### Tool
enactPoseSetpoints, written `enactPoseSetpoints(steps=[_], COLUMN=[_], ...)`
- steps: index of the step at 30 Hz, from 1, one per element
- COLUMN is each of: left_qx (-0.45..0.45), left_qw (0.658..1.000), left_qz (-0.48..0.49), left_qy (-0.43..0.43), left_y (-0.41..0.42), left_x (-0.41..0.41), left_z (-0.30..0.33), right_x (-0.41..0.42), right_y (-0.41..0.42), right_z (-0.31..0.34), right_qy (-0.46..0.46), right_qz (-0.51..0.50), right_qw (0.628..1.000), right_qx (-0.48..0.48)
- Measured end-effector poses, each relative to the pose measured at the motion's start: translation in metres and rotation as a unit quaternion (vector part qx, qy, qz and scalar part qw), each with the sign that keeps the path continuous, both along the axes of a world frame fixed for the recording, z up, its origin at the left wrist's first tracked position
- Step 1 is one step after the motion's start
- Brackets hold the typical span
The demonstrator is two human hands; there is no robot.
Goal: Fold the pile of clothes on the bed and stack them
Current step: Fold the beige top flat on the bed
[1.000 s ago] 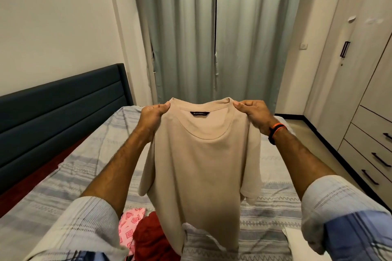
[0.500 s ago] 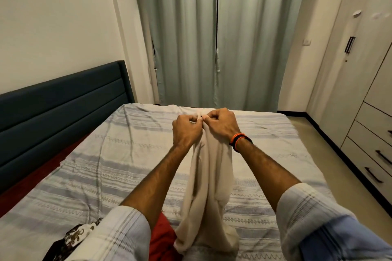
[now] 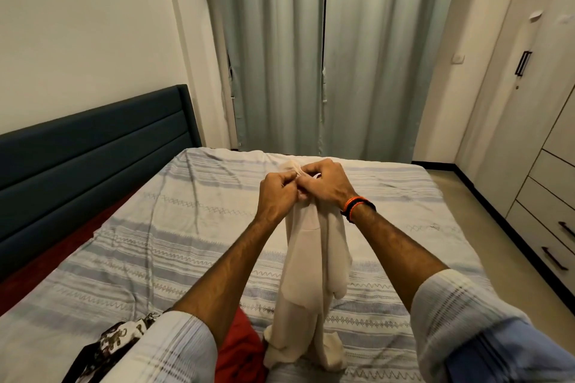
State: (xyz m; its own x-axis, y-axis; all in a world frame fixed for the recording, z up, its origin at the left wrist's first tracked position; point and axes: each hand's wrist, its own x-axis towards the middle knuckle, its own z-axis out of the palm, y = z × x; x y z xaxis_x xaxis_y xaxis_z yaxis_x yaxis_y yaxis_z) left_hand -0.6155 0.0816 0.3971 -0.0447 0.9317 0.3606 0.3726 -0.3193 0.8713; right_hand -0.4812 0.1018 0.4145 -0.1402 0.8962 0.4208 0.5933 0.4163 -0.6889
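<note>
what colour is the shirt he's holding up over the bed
Beige, plain, no pattern visible. The head view shows the shirt hanging from both hands.

Beige shirt, red garment, blue-and-white striped bedsheet, dark teal headboard, grey-green curtains.

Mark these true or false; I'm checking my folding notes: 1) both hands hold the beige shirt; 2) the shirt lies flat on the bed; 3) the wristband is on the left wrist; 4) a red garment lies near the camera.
1) True: left hand and right hand pinch the beige shirt.
2) False: it hangs folded lengthwise above the bed.
3) False: the wristband is on the right wrist.
4) True: red garment.
</note>
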Motion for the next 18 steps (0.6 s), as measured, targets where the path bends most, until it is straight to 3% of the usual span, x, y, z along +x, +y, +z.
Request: enactPoseSetpoints(steps=[7, 12, 18], left_qx=[-0.008, 0.068, -0.01], left_qw=[0.998, 0.988, 0.994], left_qz=[-0.004, 0.113, -0.04], left_qy=[0.057, 0.086, 0.1], left_y=[0.006, 0.01, 0.025], left_x=[-0.008, -0.026, -0.046], left_z=[-0.005, 0.0, 0.013], right_x=[-0.004, 0.001, 0.004], right_y=[0.01, 0.011, 0.005], right_z=[-0.004, -0.009, -0.006], right_qy=[-0.032, 0.049, 0.114], right_qz=[-0.034, -0.016, 0.113], right_qw=[0.999, 0.998, 0.985], right_qx=[0.011, -0.026, -0.058])
